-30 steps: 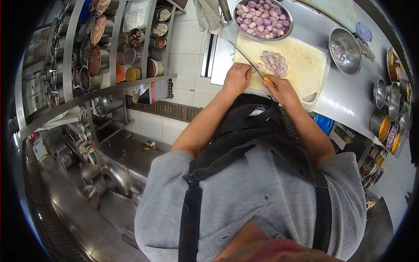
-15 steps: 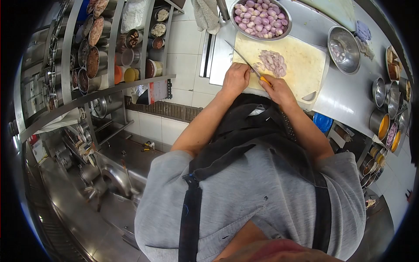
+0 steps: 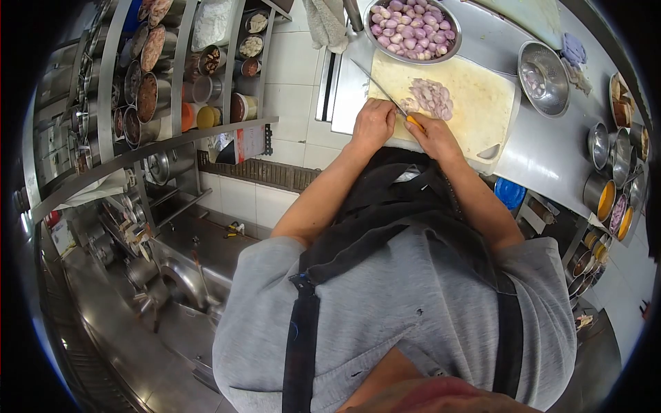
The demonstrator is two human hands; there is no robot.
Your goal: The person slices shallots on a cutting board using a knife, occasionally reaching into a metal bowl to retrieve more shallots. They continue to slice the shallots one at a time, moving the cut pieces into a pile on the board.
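My right hand (image 3: 438, 139) is wrapped round the orange handle of a knife (image 3: 379, 87). Its blade points up and to the left, over the left part of the yellowed cutting board (image 3: 478, 86). Close beside the blade, my left hand (image 3: 374, 125) is curled with its fingers bent down at the board's near edge. Whatever those fingers press on is hidden under them. Sliced shallots (image 3: 431, 98) lie in a loose pile just right of the blade. Beyond the board stands a steel bowl (image 3: 457, 43) heaped with whole peeled shallots (image 3: 413, 27).
A steel colander (image 3: 559, 96) with a few pale pieces inside stands right of the board. Steel bowls (image 3: 597, 146) and pots line the counter's right end. A grey cloth (image 3: 323, 24) hangs at the upper left. Metal shelving (image 3: 155, 146) with filled containers rises on the left.
The knife and my right hand have shifted very slightly to the left, toward my left hand. The shallot pile and the bowls stay as they were.
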